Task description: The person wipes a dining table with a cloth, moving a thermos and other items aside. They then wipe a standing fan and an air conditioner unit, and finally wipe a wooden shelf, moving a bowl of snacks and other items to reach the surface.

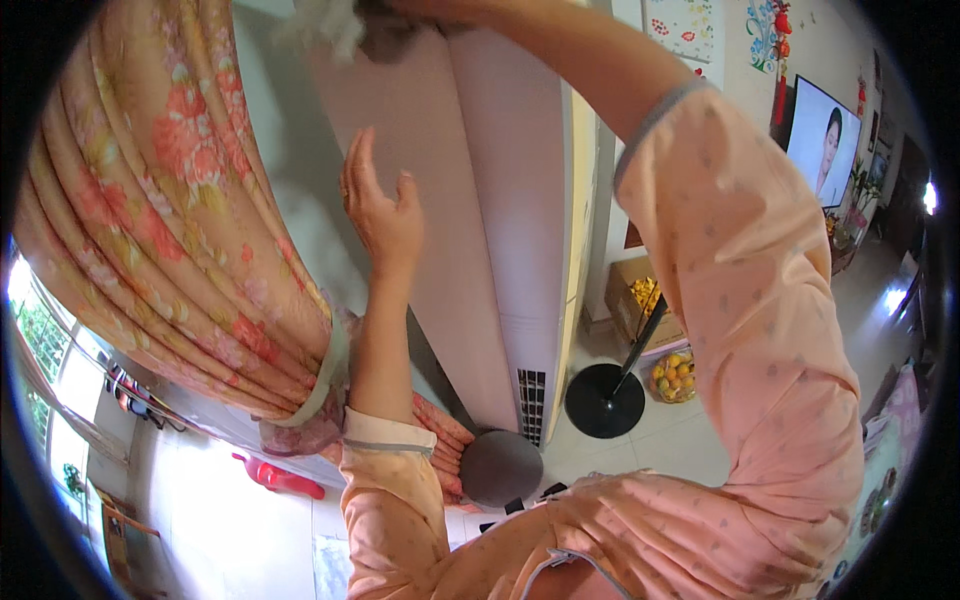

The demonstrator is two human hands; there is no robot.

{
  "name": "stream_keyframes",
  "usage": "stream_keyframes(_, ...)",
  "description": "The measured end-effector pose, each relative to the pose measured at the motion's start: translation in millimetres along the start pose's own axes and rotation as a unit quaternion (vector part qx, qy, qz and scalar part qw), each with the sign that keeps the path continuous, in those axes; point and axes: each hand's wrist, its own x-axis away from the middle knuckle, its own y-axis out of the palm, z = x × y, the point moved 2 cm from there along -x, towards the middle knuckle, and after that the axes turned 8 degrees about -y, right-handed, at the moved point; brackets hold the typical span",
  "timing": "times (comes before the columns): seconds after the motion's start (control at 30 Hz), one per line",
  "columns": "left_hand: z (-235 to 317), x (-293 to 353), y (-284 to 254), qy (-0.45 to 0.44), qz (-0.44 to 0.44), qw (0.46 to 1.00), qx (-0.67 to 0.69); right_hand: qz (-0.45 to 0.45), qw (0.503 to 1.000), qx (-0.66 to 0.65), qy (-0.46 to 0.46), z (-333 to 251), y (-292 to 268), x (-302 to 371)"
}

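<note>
A tall, pinkish, smooth-fronted cabinet (440, 200), which looks like a floor-standing air conditioner, rises before me, with a dark grid (531, 400) low on its side. My right hand (440, 8) reaches up to its top at the upper picture edge, partly cut off. Beside its fingers is a fluffy white cloth-like thing (330, 30) with a dark patch, blurred; the hand seems to grip it. My left hand (385, 215) is raised in front of the cabinet's left side, fingers up, thumb apart, holding nothing. Whether it touches the surface I cannot tell.
A floral curtain (190, 200), gathered by a tieback (325, 375), hangs close on the left. Below are a round dark stool (502, 468), a stand's round black base (604, 401), a box (625, 295) and a bag of fruit (673, 378). A television (822, 140) hangs far right.
</note>
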Motion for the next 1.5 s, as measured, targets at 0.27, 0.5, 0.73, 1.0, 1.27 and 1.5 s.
stream_keyframes(0.27, -82, 48, -13, -0.24, -0.027, 0.97, -0.026, -0.112, 0.959, -0.163, 0.205, 14, 90, -7)
stream_keyframes(0.5, -115, 84, -11, -0.378, 0.061, 0.906, 0.18, 0.177, 0.917, -0.224, 0.278, -31, 150, -1)
stream_keyframes(0.73, -146, 240, 0, -0.609, 0.083, 0.744, 0.264, 0.237, 0.936, -0.164, 0.204, -93, 282, 124)
stream_keyframes(1.0, -101, 333, 24, -0.728, -0.121, 0.634, 0.23, 0.107, 0.963, -0.197, 0.151, -116, 370, 241)
stream_keyframes(1.27, -12, 230, 24, -0.478, -0.094, 0.838, 0.247, 0.194, 0.947, -0.213, 0.141, -92, 267, 264)
stream_keyframes(1.5, -12, 213, 35, -0.188, -0.108, 0.975, 0.047, 0.15, 0.98, 0.034, 0.126, -84, 266, 283)
